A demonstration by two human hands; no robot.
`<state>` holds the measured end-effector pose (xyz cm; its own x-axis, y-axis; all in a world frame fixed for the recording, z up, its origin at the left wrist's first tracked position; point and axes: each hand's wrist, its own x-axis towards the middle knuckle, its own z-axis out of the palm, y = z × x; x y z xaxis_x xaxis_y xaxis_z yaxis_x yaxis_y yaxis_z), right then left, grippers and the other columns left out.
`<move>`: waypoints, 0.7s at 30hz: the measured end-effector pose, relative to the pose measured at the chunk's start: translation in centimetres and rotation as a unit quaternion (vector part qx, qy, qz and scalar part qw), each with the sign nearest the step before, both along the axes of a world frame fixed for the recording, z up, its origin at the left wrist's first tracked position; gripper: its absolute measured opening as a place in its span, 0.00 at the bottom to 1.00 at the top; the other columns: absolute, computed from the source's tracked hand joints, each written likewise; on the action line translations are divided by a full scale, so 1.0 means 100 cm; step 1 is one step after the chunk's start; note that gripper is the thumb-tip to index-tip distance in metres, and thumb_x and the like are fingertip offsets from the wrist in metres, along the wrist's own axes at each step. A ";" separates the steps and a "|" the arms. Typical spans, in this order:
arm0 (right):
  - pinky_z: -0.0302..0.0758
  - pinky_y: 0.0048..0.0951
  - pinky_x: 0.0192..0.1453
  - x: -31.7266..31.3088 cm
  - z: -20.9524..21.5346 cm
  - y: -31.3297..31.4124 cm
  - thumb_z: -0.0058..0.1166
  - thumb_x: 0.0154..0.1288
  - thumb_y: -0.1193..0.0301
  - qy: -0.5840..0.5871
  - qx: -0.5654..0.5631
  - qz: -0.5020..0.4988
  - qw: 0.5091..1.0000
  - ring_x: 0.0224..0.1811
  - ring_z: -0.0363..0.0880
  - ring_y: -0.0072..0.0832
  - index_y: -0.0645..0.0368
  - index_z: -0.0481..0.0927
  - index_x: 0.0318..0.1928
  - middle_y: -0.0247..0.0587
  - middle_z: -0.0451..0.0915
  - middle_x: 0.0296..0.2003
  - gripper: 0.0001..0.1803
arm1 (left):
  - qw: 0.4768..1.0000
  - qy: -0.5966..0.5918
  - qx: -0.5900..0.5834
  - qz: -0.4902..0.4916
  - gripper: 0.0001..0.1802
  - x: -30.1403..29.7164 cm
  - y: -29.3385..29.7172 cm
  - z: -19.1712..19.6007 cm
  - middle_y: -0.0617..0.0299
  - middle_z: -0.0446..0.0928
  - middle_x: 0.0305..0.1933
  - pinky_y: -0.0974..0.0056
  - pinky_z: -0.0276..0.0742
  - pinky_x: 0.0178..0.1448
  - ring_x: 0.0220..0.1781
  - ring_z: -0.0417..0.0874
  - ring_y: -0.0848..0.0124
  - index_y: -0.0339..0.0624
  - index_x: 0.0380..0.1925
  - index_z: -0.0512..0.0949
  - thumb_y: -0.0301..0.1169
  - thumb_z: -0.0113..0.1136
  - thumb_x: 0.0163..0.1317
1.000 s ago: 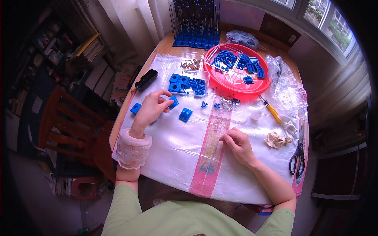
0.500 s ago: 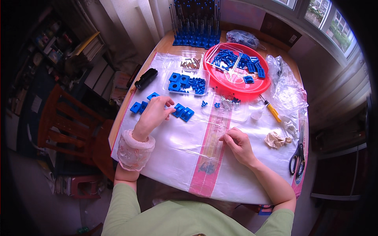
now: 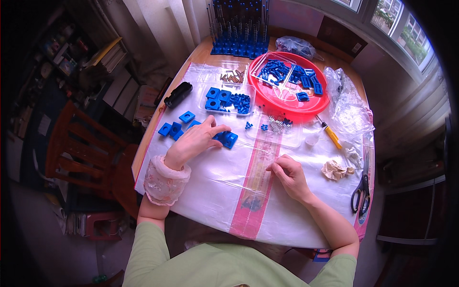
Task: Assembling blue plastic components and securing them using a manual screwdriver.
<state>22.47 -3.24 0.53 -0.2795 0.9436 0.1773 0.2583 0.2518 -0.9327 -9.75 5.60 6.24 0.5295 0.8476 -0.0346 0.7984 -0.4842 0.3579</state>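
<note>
My left hand [image 3: 192,142] is over the left part of the table, thumb and fingers apart around a short row of blue plastic blocks [image 3: 230,140]; its fingertips partly hide them, and I cannot tell whether they grip one. Beside that hand lie several more blue square blocks with round holes [image 3: 187,116], one partly covered by the hand. My right hand [image 3: 290,178] rests near the middle of the table with its fingers curled and pinched together. Whatever those fingers hold, if anything, is too small to make out.
Farther back stand a clear box of blue parts [image 3: 231,100], a clear tray of brass-coloured pins [image 3: 233,76] and a red basin [image 3: 287,106] of blue parts. To the right lie a yellow-handled screwdriver [image 3: 331,137], crumpled paper [image 3: 337,170], scissors [image 3: 362,196] and plastic bags [image 3: 346,103].
My left hand has moved right, from beside the blue row to over it, uncovering some blocks to its left. My right hand has stayed in place.
</note>
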 end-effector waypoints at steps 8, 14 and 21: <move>0.72 0.31 0.40 0.000 0.001 0.000 0.57 0.75 0.72 -0.004 0.008 -0.002 1.000 0.34 0.75 0.27 0.62 0.90 0.39 0.38 0.77 0.27 0.10 | 1.000 -0.004 0.029 0.008 0.27 0.013 -0.008 0.003 0.50 0.77 0.51 0.53 0.83 0.51 0.45 0.87 0.52 0.51 0.64 0.78 0.35 0.73 0.65; 0.72 0.32 0.40 0.001 0.000 0.000 0.57 0.74 0.73 -0.008 0.012 -0.001 1.000 0.33 0.74 0.27 0.62 0.89 0.39 0.38 0.77 0.27 0.10 | 0.988 0.012 0.030 0.152 0.26 -0.060 0.010 0.040 0.53 0.82 0.51 0.56 0.82 0.57 0.50 0.87 0.54 0.46 0.58 0.85 0.24 0.77 0.58; 0.72 0.32 0.39 0.000 0.000 0.000 0.57 0.74 0.73 -0.009 0.009 0.001 1.000 0.33 0.74 0.27 0.62 0.89 0.39 0.37 0.77 0.26 0.10 | 0.994 -0.009 -0.013 0.112 0.25 -0.052 0.013 0.021 0.53 0.81 0.51 0.58 0.81 0.60 0.54 0.85 0.56 0.42 0.54 0.88 0.21 0.78 0.53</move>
